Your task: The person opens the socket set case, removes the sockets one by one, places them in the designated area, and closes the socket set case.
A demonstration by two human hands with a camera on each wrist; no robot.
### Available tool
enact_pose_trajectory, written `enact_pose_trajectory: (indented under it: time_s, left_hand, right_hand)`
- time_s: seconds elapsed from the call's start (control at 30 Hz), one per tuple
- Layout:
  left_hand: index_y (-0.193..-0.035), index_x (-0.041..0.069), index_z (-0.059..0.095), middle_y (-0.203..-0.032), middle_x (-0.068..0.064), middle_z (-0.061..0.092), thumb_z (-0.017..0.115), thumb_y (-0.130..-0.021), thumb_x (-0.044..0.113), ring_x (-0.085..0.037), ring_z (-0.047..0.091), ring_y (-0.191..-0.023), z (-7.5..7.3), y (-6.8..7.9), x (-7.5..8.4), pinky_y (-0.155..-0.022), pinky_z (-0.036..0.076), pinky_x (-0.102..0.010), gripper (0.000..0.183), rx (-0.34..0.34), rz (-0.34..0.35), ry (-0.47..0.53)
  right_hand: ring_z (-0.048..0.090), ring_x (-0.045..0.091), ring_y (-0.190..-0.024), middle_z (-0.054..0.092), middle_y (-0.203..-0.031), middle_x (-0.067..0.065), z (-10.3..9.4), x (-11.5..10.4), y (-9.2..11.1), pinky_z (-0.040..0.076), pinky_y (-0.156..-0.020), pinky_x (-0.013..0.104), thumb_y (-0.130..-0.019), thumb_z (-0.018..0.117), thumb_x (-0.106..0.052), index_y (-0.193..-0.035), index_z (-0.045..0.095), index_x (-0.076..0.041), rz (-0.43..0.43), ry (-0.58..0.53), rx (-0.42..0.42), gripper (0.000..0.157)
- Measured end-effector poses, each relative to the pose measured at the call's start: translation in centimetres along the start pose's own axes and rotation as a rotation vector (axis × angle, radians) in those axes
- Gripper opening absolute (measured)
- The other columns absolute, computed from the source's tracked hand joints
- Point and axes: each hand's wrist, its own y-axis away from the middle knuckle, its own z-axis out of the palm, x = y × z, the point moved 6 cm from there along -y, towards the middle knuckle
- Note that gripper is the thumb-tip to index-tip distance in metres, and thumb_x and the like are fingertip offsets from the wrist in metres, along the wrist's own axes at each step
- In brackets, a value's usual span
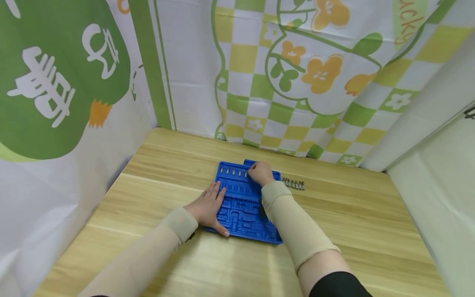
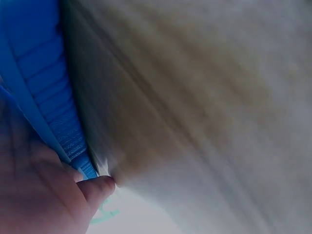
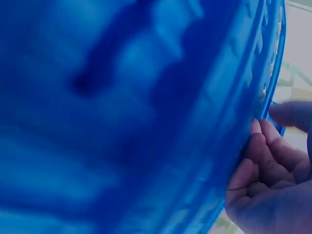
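An open blue molded plastic case (image 1: 241, 194) lies flat on the table, its far row holding several small metal screwdriver bits (image 1: 233, 171). My right hand (image 1: 261, 173) reaches over that row with curled fingers and pinches a bit at its slot; the fingers largely hide it. In the right wrist view the right hand (image 3: 273, 180) is bent at the rim of the case (image 3: 204, 122). Spread along the left side of the case, my left hand (image 1: 208, 207) rests with straight fingers on its edge. The left wrist view shows the left hand (image 2: 44, 190) against the case's ribbed side (image 2: 41, 83).
Just right of the case, several loose bits (image 1: 293, 184) lie in a row on the wooden table (image 1: 352, 231). A blue tab (image 1: 250, 162) juts from the case's far edge. Patterned curtains (image 1: 245, 99) hang behind the table and at its left.
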Motion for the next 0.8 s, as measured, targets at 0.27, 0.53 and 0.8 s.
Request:
enact_pose_trajectory:
  time_s: [0.27, 0.53, 0.8]
  left_hand:
    - [-0.165, -0.001, 0.010, -0.169, -0.026, -0.004, 0.082, -0.067, 0.077, -0.040, -0.007, -0.156, 0.3, -0.1, 0.5, -0.125, 0.013, -0.052, 0.144, -0.011, 0.025, 0.000]
    - [-0.165, 0.000, 0.011, -0.170, -0.025, -0.004, 0.083, -0.066, 0.076, -0.039, -0.008, -0.156, 0.3, -0.3, 0.7, -0.125, 0.013, -0.051, 0.144, -0.011, 0.024, -0.008]
    - [-0.165, 0.002, 0.010, -0.170, -0.024, -0.005, 0.083, -0.065, 0.077, -0.038, -0.009, -0.156, 0.5, -0.2, -0.4, -0.125, 0.011, -0.051, 0.145, -0.004, 0.005, 0.004]
  right_hand:
    - [0.038, 0.014, -0.053, 0.039, -0.056, -0.003, 0.7, -0.2, -0.1, 0.036, -0.056, 0.031, -0.096, 0.072, -0.019, -0.061, 0.047, -0.014, 0.088, 0.040, 0.016, 0.043]
    - [0.047, 0.018, -0.057, 0.050, -0.057, -0.001, 0.3, 0.6, -0.2, 0.043, -0.060, 0.035, -0.093, 0.072, -0.018, -0.058, 0.056, -0.013, 0.159, 0.038, 0.080, 0.039]
    - [0.058, 0.024, -0.074, 0.068, -0.084, 0.008, 0.5, 0.6, -0.5, 0.052, -0.073, 0.041, -0.093, 0.070, -0.013, -0.081, 0.070, -0.006, 0.169, -0.137, 0.107, 0.014]
